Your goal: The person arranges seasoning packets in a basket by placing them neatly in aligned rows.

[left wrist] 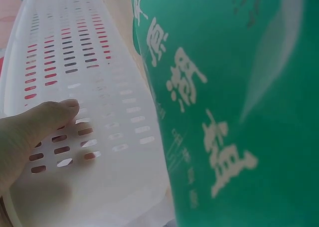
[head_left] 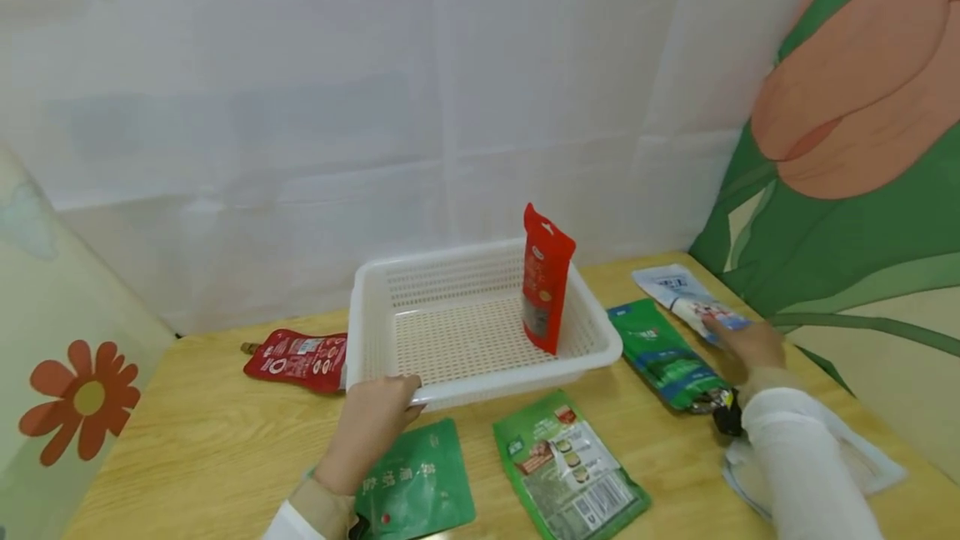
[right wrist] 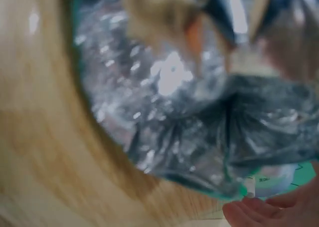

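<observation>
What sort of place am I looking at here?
Probably a staged tabletop corner indoors, perhaps a recording booth: a wood-grain table in front of a creased white backdrop, with a red flower print at the left.

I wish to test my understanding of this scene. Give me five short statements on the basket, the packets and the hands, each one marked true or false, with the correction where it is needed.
1. The red packet stands inside the white basket. True.
2. The left hand grips the basket's near rim. True.
3. The right hand touches the red packet. False: it touches the white-and-blue packet.
4. The dark red pouch lies to the left of the basket. True.
5. The green packet with the barcode stands upright behind the basket. False: it lies flat on the table, in front of the basket.
</observation>
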Demonstrator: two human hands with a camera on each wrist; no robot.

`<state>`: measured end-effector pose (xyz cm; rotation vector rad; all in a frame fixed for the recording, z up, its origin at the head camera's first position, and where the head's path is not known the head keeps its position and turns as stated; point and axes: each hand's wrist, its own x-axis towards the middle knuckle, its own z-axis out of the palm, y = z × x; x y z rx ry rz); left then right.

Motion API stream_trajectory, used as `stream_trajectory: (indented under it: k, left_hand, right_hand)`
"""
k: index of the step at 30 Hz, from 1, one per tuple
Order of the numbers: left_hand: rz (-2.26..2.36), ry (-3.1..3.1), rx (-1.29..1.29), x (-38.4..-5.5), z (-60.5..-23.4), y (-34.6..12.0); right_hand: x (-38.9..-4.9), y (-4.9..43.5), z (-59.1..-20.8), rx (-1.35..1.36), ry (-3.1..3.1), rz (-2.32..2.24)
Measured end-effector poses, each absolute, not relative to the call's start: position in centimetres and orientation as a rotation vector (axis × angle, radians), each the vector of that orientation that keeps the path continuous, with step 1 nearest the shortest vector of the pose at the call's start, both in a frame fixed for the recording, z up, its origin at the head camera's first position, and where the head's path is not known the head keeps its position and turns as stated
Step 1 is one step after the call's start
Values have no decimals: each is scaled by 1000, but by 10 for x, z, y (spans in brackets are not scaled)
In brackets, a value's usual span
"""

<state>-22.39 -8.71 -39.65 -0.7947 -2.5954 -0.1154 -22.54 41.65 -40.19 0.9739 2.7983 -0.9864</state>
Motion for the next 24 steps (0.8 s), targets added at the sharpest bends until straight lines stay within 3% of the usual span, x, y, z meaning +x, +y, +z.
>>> stream_trajectory:
  k: [24]
  left_hand:
    - [-85, -2575, -812, -226, -396, -85]
  right_hand:
    - [-226, 427, -402, 916, 2725, -1135]
